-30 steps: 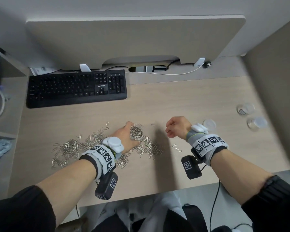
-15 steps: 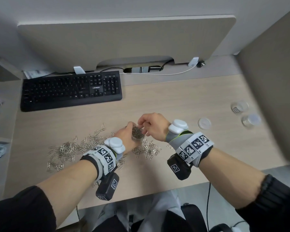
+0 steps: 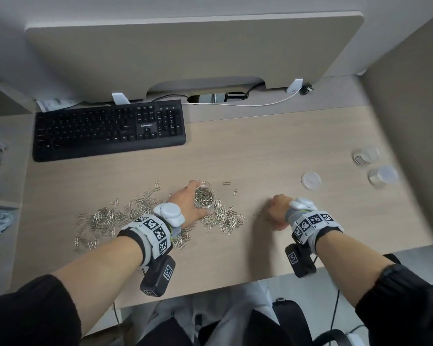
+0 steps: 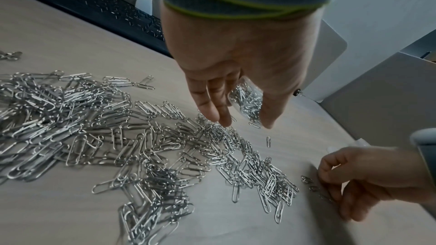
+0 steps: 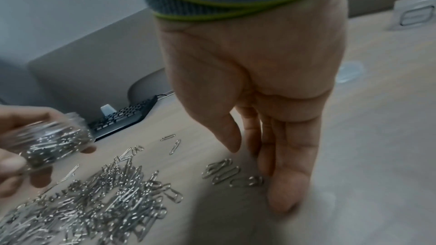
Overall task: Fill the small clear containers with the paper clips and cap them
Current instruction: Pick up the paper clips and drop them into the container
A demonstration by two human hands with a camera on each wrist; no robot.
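Note:
My left hand (image 3: 194, 198) grips a small clear container (image 3: 205, 197) upright, nearly full of paper clips and uncapped; the left wrist view shows it (image 4: 247, 100) between thumb and fingers. Under and left of it spreads the paper clip pile (image 3: 125, 216) (image 4: 94, 137) (image 5: 106, 202). My right hand (image 3: 273, 208) is down on the desk to the right, its fingertips (image 5: 283, 202) touching the wood beside a few loose clips (image 5: 232, 174), thumb apart. A round clear lid (image 3: 310, 180) lies on the desk further right.
Two more clear containers (image 3: 365, 155) (image 3: 383, 175) stand at the far right near the side partition. A black keyboard (image 3: 109, 131) lies at the back left, with a white cable (image 3: 260, 103) behind it. Single clips (image 3: 226, 183) lie beyond the pile.
Half a second ago my right hand was at the mouth of the container; it has since moved right and down to the loose clips on the desk. The left hand kept holding the container.

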